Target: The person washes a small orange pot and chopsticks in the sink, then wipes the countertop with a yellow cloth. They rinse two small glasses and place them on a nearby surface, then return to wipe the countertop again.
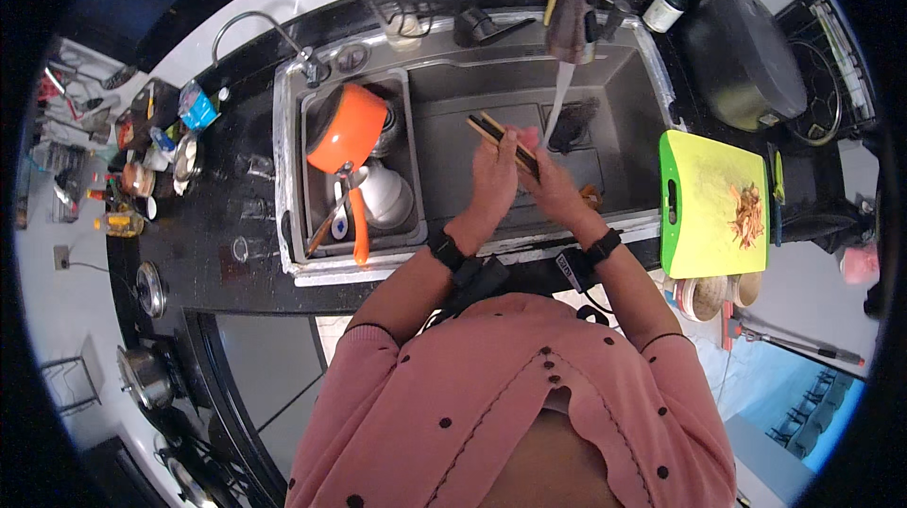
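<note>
Over the large basin of a grey double sink, a bundle of chopsticks, pale wood and black, lies slanted between my two hands. My left hand grips the bundle, its thumb laid along the sticks. Around their lower end my right hand is closed. Something pink shows behind the fingers; I cannot tell what it is. Water runs from the dark faucet just past my right hand. A dark strainer or drain piece lies on the basin floor.
The small left basin holds an orange saucepan, white bowls and a white spoon. Right of the sink, a green cutting board bears shredded scraps. Beyond it stands a large dark pot. Clear glasses stand on the left counter.
</note>
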Motion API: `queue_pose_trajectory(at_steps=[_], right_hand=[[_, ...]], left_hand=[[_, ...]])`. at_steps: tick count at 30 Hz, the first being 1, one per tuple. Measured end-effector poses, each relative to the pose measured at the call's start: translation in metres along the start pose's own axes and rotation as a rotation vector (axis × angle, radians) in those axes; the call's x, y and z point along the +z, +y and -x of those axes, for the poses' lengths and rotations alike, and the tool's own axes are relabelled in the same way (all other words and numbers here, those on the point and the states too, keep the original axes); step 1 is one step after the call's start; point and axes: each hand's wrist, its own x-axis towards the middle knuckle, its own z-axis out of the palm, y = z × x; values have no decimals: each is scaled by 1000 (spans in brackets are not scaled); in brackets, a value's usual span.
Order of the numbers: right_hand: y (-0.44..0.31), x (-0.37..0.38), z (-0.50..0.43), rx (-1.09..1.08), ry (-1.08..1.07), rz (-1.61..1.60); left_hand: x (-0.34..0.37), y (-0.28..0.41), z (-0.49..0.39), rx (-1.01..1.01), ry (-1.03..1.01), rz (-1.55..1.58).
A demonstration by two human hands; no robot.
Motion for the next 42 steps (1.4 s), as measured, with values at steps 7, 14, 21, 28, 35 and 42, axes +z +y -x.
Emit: queue_pose_trajectory(at_steps=[7,14,21,28,35,42], right_hand=[[35,-3,0,-40,-289,261],[39,-17,21,20,-429,340],[33,-29,11,43,-446,282],[46,-50,14,49,-396,278],[79,-88,15,160,-378,401],[134,-84,-18,-4,-548,488]], left_hand=[[-69,76,12,387,191,-244],[-186,128,70,525,421,-312],[-256,79,83,585,761,-139],[-297,6,66,494,924,-150],[-327,8,112,324,1044,116],[-320,18,145,143,971,231]])
